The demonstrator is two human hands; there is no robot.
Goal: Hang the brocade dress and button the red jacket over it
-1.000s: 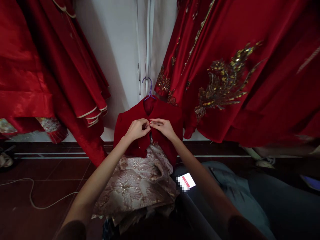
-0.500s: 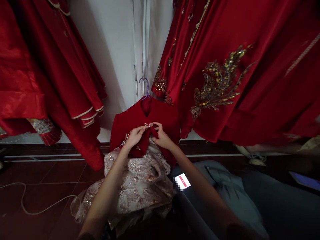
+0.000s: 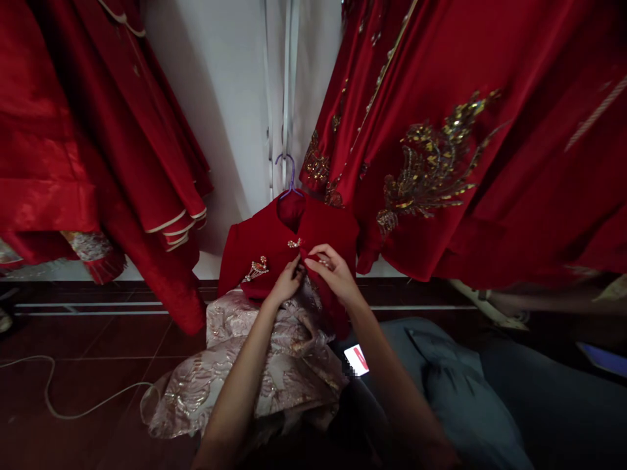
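Note:
A small red jacket point(image 3: 264, 241) on a purple hanger point(image 3: 290, 175) leans against the white wall, over a pale gold brocade skirt point(image 3: 255, 365). My left hand point(image 3: 287, 284) and my right hand point(image 3: 330, 271) meet at the jacket's front opening, just below a jewelled clasp point(image 3: 294, 243). Both hands pinch the red front edges, fingers closed on the cloth. A second jewelled ornament point(image 3: 255, 269) shows on the jacket's left chest.
Large red gowns hang on both sides, the right one point(image 3: 465, 143) with gold embroidery. A lit phone point(image 3: 356, 360) lies on my lap by grey-blue cloth point(image 3: 441, 385). A white cable point(image 3: 63, 405) curls on the dark red floor tiles.
Both hands have moved down the jacket front from the collar to below the clasp. The clasp and the chest ornament are now uncovered. The skirt has spread out leftward.

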